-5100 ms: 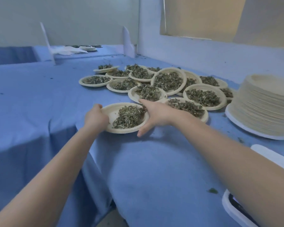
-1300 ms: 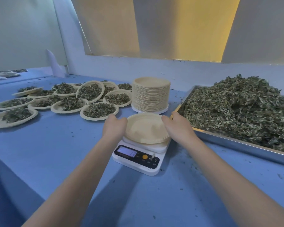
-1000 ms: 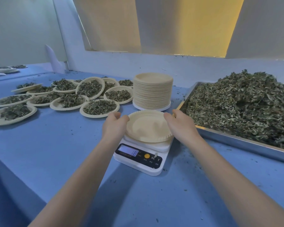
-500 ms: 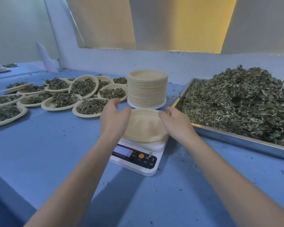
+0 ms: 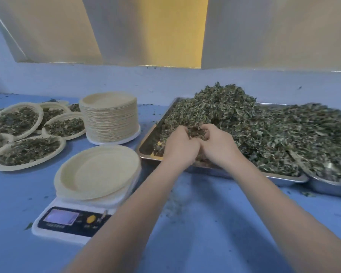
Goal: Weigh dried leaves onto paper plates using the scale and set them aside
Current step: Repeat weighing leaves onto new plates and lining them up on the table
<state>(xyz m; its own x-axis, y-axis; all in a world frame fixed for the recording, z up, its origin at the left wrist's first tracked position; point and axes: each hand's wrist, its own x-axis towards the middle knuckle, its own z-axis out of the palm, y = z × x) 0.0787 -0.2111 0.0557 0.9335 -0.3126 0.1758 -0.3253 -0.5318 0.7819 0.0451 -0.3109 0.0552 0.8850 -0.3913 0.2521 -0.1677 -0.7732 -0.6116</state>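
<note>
Left hand (image 5: 180,143) and right hand (image 5: 218,143), cupped side by side around dried leaves (image 5: 197,132), fingertips buried in the heap; tray (image 5: 146,146) runs rightward, cut off. Empty paper plate (image 5: 96,170) lies flat on scale (image 5: 71,223), left of hands.

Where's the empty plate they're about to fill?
In the head view the empty plate sits on the scale, left of the leaf tray and just in front of the plate stack.
</note>
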